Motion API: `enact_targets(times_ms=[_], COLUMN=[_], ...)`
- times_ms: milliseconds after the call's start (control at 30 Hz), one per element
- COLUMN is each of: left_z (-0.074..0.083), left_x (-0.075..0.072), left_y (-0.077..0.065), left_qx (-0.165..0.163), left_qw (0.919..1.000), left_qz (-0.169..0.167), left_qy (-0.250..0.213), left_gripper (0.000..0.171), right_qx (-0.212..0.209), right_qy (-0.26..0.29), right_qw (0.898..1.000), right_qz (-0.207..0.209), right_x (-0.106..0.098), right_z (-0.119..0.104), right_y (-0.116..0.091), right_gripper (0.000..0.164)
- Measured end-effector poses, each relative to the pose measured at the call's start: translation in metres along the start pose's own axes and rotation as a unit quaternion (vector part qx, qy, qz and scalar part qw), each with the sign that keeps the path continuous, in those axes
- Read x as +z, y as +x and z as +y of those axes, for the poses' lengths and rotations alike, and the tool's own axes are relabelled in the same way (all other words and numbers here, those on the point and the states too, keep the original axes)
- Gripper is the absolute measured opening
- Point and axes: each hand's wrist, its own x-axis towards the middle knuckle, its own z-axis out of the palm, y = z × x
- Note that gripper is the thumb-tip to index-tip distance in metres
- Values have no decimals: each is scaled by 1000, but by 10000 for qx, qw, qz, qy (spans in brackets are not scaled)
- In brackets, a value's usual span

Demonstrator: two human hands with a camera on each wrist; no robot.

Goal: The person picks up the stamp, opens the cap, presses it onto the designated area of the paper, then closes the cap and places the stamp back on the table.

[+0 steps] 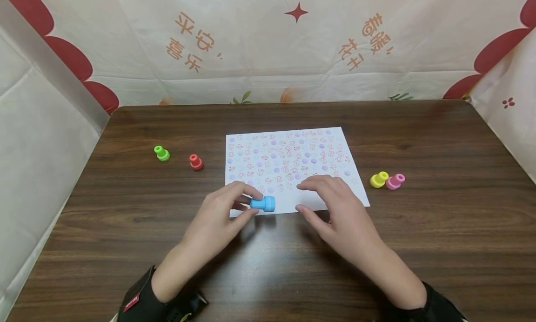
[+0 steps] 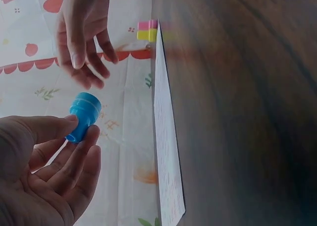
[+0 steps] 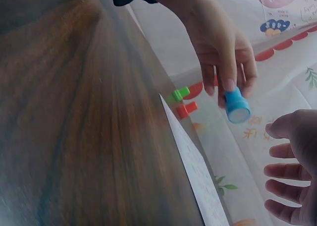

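Observation:
My left hand (image 1: 219, 212) pinches a blue toy stamp (image 1: 266, 204) by its narrow handle, between thumb and fingers. The stamp lies sideways in the air, its wide end towards my right hand (image 1: 341, 212). That right hand holds nothing; its fingers are loosely bent, thumb apart from them, over the sheet's front right part. Below both hands is a white paper sheet (image 1: 289, 202) covered with rows of small purple, red and pale blue prints, with a bare strip along its near edge. In the right wrist view, the blue stamp's round end (image 3: 240, 116) looks pale.
On the dark wooden table (image 1: 125, 238), a green stamp (image 1: 161, 153) and a red stamp (image 1: 195, 162) stand left of the sheet. Right of it, a yellow stamp (image 1: 378, 179) and a pink stamp (image 1: 395, 181) sit side by side. A patterned white cloth (image 1: 259, 38) hangs behind.

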Motion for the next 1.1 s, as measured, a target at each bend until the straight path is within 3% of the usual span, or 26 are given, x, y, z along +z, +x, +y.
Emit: enact_targets(times_ms=[333,700,1100], left_z=[-1,-2,1], left_x=[10,16,17], left_y=[-1,-4,-4], left_qx=[-6,115,22], left_qw=[9998,9990,9982], left_qz=[-113,-204,-338], left_qy=[-173,-368,-497], left_gripper=[21,23,21], right_qx=[-361,-424,-616], right_qy=[254,483,795], right_qw=[9990,9975,9949], right_qz=[-47,-286,-14], right_x=[14,22,23], right_z=[-7,-11,-11], right_y=[-4,-5,-6], right_gripper=[37,39,30])
